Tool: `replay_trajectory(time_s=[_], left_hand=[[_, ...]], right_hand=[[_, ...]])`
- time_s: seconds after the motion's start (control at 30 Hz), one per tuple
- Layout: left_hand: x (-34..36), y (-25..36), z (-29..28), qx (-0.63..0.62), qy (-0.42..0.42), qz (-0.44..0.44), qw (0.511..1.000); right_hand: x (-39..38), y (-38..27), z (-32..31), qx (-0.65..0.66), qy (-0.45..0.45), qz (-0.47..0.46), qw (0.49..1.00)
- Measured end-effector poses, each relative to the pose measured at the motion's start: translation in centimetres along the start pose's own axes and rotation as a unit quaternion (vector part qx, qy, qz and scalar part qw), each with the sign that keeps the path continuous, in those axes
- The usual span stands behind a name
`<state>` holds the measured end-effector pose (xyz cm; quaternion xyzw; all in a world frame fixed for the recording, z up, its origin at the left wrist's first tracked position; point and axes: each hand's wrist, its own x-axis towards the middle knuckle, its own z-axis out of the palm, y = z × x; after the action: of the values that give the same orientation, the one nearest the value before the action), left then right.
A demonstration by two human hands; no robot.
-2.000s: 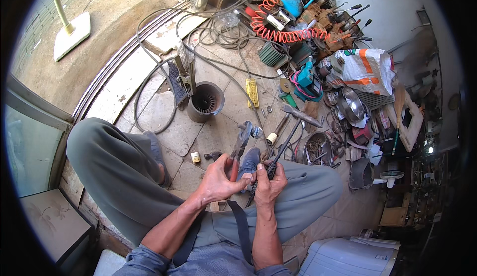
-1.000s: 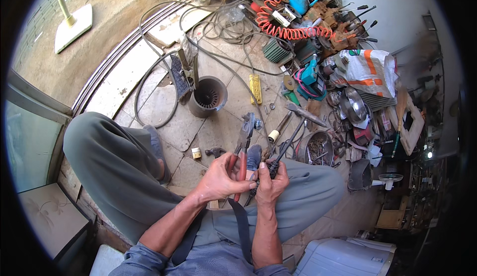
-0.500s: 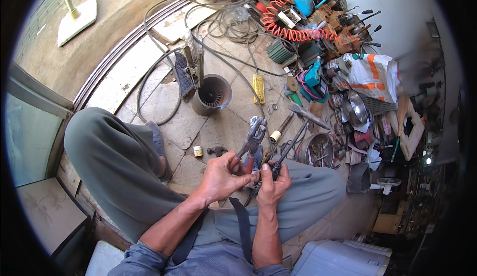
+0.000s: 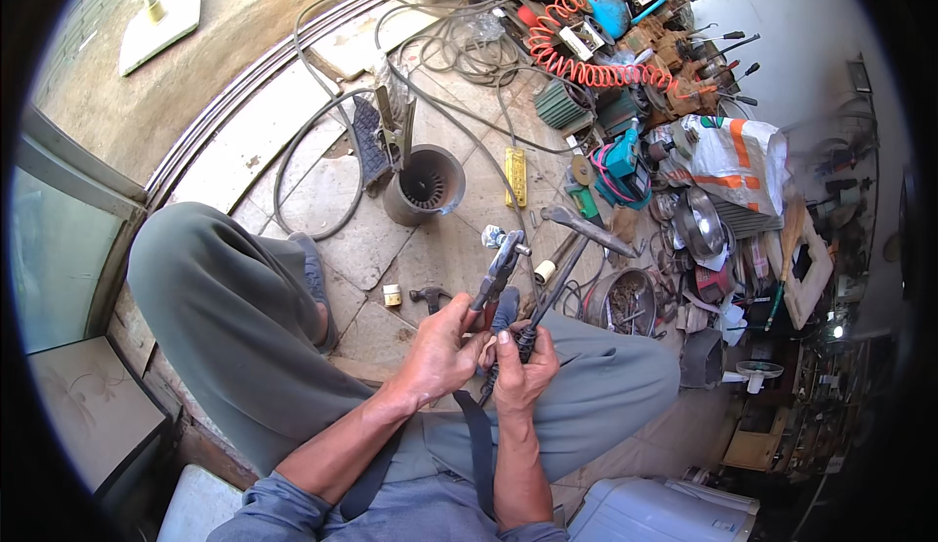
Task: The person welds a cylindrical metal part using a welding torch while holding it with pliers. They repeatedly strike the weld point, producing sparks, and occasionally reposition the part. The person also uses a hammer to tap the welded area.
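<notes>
Between my knees, my left hand (image 4: 432, 354) is closed around the red handles of a pair of pliers (image 4: 499, 267), whose dark metal head points up and away. Close beside it on the right, my right hand (image 4: 525, 371) grips a black cable (image 4: 529, 335) with a ribbed sleeve. The fingertips of both hands almost meet at the cable. Whatever small piece lies between them is mostly hidden. Beyond the hands, a hammer (image 4: 592, 231) and a small hammer head (image 4: 430, 295) rest near a little white jar (image 4: 392, 295).
On the tiled floor ahead stands a hollow metal cylinder (image 4: 395, 206), with a yellow power strip (image 4: 516, 179) to its right. Loose cable (image 4: 278, 186) loops at the left. A teal power tool (image 4: 622, 166), a round pan (image 4: 593, 300) of debris and a white sack (image 4: 733, 156) crowd the right.
The pliers have turned in my left hand, so their head shows from another side. My right hand has shifted slightly left and down with the cable. The whole view has moved a little.
</notes>
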<state>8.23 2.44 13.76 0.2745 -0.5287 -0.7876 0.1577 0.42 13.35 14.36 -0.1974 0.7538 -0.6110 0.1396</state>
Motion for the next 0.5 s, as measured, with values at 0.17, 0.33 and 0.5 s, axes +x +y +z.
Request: replay_trajectory(time_s=[0.17, 0.33, 0.5], left_hand=[[0.3, -0.2, -0.2, 0.056, -0.008, -0.005, 0.998], [0.9, -1.6, 0.0, 0.004, 0.018, 0.017, 1.000], [1.6, -2.0, -0.9, -0.105, -0.015, 0.004, 0.994]], right_hand=[[0.0, -0.2, 0.6, -0.052, 0.012, -0.020, 0.998], [0.2, 0.4, 0.7, -0.083, 0.000, -0.074, 0.994], [-0.1, -0.2, 0.9, 0.006, 0.004, 0.025, 1.000]])
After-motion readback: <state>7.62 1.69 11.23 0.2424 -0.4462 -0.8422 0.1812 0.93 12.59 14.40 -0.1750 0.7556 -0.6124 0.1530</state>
